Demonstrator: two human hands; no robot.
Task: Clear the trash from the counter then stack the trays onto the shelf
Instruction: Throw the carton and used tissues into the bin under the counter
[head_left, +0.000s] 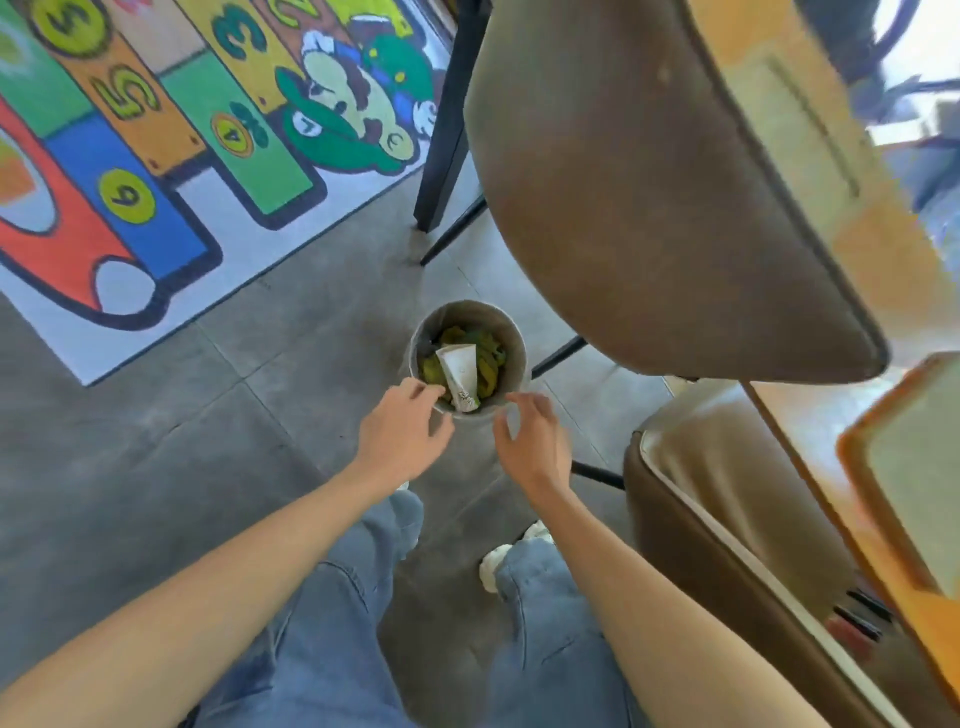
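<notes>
A colourful rug (156, 156) with numbers lies on the grey floor at the left. The left hand (402, 434) is open with spread fingers, empty, just above the near rim of the small round bin (511, 332). Inside the bin, a white paper wrapper (460, 376) lies on yellow-green trash — its long axis runs from the bin's middle toward the person, wider end away. The right hand (530, 441) is open too, holding nothing, beside the bin. At the right stand brown chairs (649, 208) and a wooden table (810, 182) with an orange-rimmed tray (857, 467).
</notes>
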